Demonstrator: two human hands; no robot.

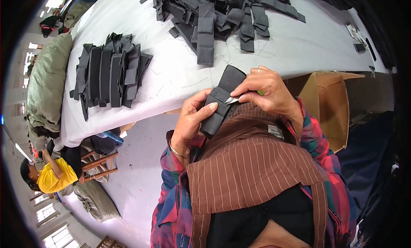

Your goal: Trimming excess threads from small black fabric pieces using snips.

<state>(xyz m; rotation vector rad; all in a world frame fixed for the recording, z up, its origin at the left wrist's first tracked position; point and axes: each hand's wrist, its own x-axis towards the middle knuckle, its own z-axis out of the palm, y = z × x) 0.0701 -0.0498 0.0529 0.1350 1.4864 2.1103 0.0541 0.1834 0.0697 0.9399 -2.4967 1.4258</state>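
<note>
1. An open cardboard box (pixel 336 113) sits right, beside the white surface's (pixel 171 76) edge; its contents are unclear.
2. Bare cloth separates the stack of dark strips (pixel 110 74) at left from the heap (pixel 205 25) beyond.
3. By the near edge, left fingers (pixel 201 95) clasp a black fabric strip (pixel 220 95); right fingers (pixel 248 85) pinch a small metal tool (pixel 231 100) against it.

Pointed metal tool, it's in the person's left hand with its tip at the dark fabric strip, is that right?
Not quite: the pointed metal tool is in the right hand, not the left hand, as the head view shows. Its tip is at the dark fabric strip, as you said.
</note>
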